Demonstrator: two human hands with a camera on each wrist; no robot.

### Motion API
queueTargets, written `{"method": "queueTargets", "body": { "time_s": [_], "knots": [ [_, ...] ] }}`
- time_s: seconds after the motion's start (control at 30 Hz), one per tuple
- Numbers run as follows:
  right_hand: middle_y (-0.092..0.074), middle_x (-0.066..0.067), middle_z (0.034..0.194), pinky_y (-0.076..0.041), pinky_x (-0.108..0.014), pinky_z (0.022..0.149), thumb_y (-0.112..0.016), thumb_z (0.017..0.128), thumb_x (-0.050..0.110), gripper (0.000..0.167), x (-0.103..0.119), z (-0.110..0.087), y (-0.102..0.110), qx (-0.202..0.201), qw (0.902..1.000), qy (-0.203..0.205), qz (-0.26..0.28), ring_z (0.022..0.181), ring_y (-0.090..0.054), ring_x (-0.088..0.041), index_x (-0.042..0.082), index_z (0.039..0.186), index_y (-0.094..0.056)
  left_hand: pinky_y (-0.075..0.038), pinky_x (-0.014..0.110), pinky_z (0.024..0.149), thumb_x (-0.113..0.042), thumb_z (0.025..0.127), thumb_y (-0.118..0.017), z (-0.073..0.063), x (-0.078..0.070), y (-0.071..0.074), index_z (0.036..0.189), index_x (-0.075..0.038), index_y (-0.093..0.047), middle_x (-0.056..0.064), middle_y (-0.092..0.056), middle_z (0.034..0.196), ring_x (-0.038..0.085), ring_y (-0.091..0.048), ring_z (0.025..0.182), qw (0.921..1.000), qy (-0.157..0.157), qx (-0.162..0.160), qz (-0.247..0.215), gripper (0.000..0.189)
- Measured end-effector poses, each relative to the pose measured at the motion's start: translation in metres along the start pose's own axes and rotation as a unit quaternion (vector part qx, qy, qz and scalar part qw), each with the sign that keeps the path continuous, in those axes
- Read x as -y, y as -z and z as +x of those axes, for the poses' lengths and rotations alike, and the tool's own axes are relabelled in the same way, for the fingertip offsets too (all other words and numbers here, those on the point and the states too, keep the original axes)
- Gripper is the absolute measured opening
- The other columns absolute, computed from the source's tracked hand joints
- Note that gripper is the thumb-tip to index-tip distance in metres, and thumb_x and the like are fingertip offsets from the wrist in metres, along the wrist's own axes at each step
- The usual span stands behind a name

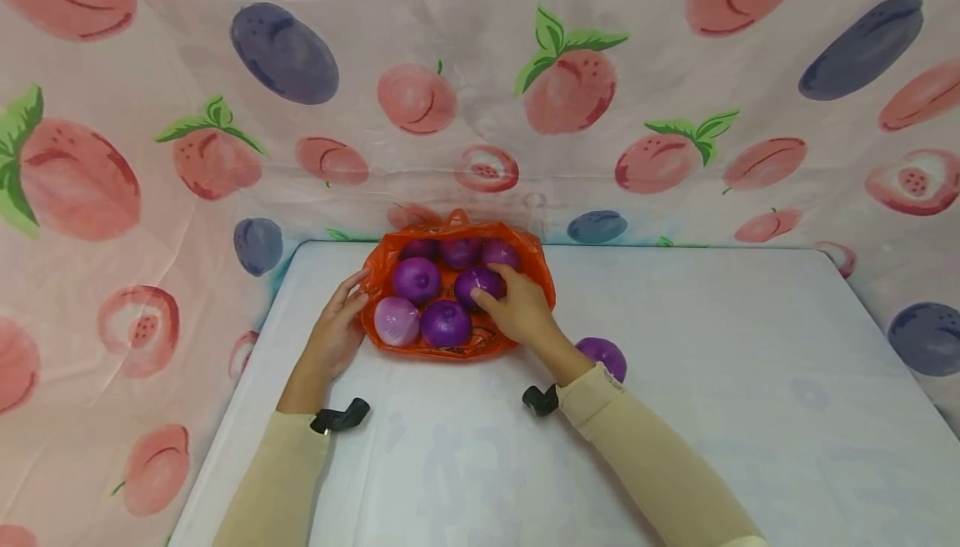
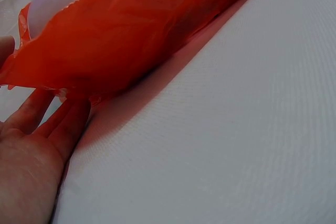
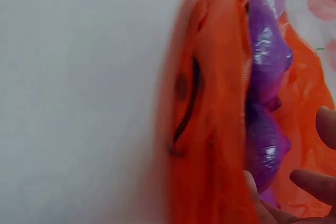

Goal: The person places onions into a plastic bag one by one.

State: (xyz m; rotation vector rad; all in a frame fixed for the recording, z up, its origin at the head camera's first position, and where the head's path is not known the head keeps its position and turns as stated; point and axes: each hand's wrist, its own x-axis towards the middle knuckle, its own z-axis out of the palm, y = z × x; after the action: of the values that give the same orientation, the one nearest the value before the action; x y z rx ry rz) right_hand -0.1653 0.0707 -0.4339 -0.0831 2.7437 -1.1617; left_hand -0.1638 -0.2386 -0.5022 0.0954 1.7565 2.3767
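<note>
An orange plastic bag [image 1: 546, 280] lies with its mouth spread, holding several glossy purple onions [image 1: 446, 324] and one paler onion [image 1: 397, 321]. My left hand [image 1: 333, 332] is at the bag's left side. The left wrist view shows the rim of the bag [image 2: 105, 51] between its thumb and fingers. Over the bag's right side is my right hand [image 1: 522, 307], its thumb and forefinger apart around a purple onion [image 1: 474, 282]. In the right wrist view these fingers [image 3: 315, 182] are spread, with a gap beside the nearest onion [image 3: 262, 145].
Another purple onion [image 1: 603, 355] lies outside the bag, partly hidden by the right forearm. The white table [image 1: 750, 380] meets a fruit-printed cloth [image 1: 487, 55] at the back and sides. Black wrist mounts [image 1: 341, 416] show at both cuffs.
</note>
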Motion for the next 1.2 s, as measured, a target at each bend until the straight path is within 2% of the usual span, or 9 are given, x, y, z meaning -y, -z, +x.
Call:
{"method": "queueTargets", "body": {
  "time_s": [0.1,0.17,0.23,0.37,0.47,0.73,1.0,1.2],
  "knots": [
    [-0.067,-0.012,0.114,-0.058,-0.042,0.091,-0.066,0.098,0.045,0.064,0.001,-0.004,0.005,0.005,1.0,0.007,0.004,0.09,-0.065,-0.022,0.017,0.152,-0.046,-0.043,0.014,0.109,-0.022,0.11,-0.046,0.0,0.0,0.0,0.157,-0.022,-0.036,-0.003,-0.042,0.151,0.012,-0.041,0.139,1.0,0.001,0.0,0.002,0.049],
    [-0.068,-0.011,0.106,-0.059,-0.039,0.083,-0.066,0.098,0.045,0.064,0.003,-0.008,0.01,0.01,0.9998,0.011,0.013,0.08,-0.066,-0.018,0.018,0.152,-0.046,-0.043,0.014,0.109,-0.022,0.11,-0.046,0.0,0.0,0.0,0.157,-0.021,-0.036,-0.003,-0.042,0.151,0.012,-0.041,0.139,1.0,0.001,-0.001,0.003,0.049],
    [-0.069,-0.011,0.11,-0.06,-0.039,0.083,-0.066,0.098,0.046,0.064,0.003,-0.011,0.014,0.016,0.9995,0.017,0.02,0.077,-0.068,-0.016,0.019,0.152,-0.046,-0.043,0.015,0.109,-0.022,0.109,-0.047,0.0,0.0,0.0,0.158,-0.02,-0.035,-0.003,-0.042,0.15,0.012,-0.041,0.139,1.0,0.0,-0.002,0.004,0.049],
    [-0.064,-0.012,0.135,-0.06,-0.044,0.091,-0.065,0.098,0.047,0.063,0.004,-0.017,0.024,0.018,0.9989,0.037,0.023,0.096,-0.071,-0.023,0.02,0.152,-0.047,-0.043,0.014,0.109,-0.022,0.11,-0.046,0.0,0.0,0.0,0.157,-0.02,-0.036,-0.003,-0.042,0.15,0.012,-0.042,0.139,1.0,-0.003,0.001,0.005,0.049],
    [-0.06,-0.013,0.144,-0.059,-0.047,0.095,-0.065,0.098,0.046,0.061,0.004,-0.022,0.032,0.02,0.9977,0.057,0.033,0.112,-0.069,-0.029,0.019,0.15,-0.049,-0.042,0.014,0.109,-0.021,0.11,-0.045,-0.001,0.0,0.0,0.157,-0.021,-0.036,-0.003,-0.042,0.15,0.012,-0.042,0.139,1.0,-0.004,0.004,0.005,0.049],
    [-0.067,-0.012,0.132,-0.059,-0.047,0.095,-0.063,0.1,0.044,0.052,0.001,-0.032,0.051,0.029,0.9932,0.105,0.042,0.114,-0.069,-0.031,0.018,0.144,-0.057,-0.043,0.014,0.108,-0.023,0.11,-0.045,-0.002,-0.003,-0.001,0.157,-0.023,-0.036,-0.001,-0.039,0.153,0.014,-0.039,0.141,1.0,0.002,0.004,0.006,0.048],
    [-0.073,-0.004,0.121,-0.059,-0.047,0.092,-0.061,0.101,0.048,0.049,-0.01,-0.036,0.067,0.027,0.9918,0.119,0.038,0.11,-0.071,-0.026,0.017,0.139,-0.061,-0.043,0.014,0.108,-0.024,0.11,-0.046,-0.001,-0.003,-0.001,0.158,-0.024,-0.036,0.0,-0.036,0.156,0.015,-0.036,0.143,0.9999,0.013,-0.003,0.006,0.049],
    [-0.074,0.0,0.12,-0.058,-0.049,0.094,-0.06,0.1,0.051,0.044,-0.018,-0.04,0.083,0.024,0.9924,0.118,0.027,0.11,-0.071,-0.023,0.021,0.132,-0.066,-0.043,0.014,0.108,-0.023,0.11,-0.046,-0.001,-0.002,-0.001,0.156,-0.023,-0.038,-0.002,-0.039,0.154,0.013,-0.039,0.142,0.9999,0.009,-0.003,0.008,0.047]
  ]
}}
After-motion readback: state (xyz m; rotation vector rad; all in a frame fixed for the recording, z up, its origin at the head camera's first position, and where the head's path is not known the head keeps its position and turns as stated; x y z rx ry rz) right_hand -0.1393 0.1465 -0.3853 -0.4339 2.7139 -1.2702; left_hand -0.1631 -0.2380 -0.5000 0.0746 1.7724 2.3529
